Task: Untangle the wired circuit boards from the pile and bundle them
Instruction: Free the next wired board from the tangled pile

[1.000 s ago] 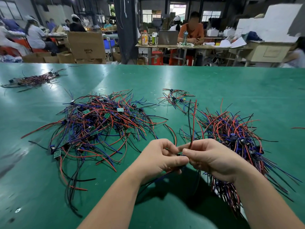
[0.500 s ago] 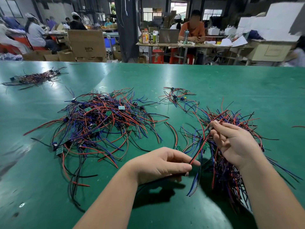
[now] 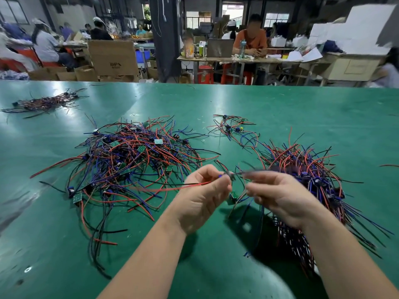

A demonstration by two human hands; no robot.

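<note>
A tangled pile point(image 3: 131, 160) of red, blue and black wires with small green circuit boards lies left of centre on the green table point(image 3: 280, 117). A second, more ordered heap point(image 3: 306, 169) of wired boards lies at the right, partly under my right forearm. My left hand point(image 3: 203, 197) pinches the wires of one wired board point(image 3: 233, 196); its red wire trails off to the left. My right hand point(image 3: 282, 197) holds the other wires of that board, with the small green board hanging between the two hands. The wires above the hands are motion-blurred.
A small loose cluster of wired boards point(image 3: 233, 130) lies behind my hands. A tied bundle point(image 3: 43, 103) rests at the far left of the table. Beyond the table's far edge are cardboard boxes point(image 3: 112, 59) and people seated at workbenches.
My right hand came back from the right heap and now meets the left hand. Both hands have lifted one wired board, whose red wire now stretches out to the left.
</note>
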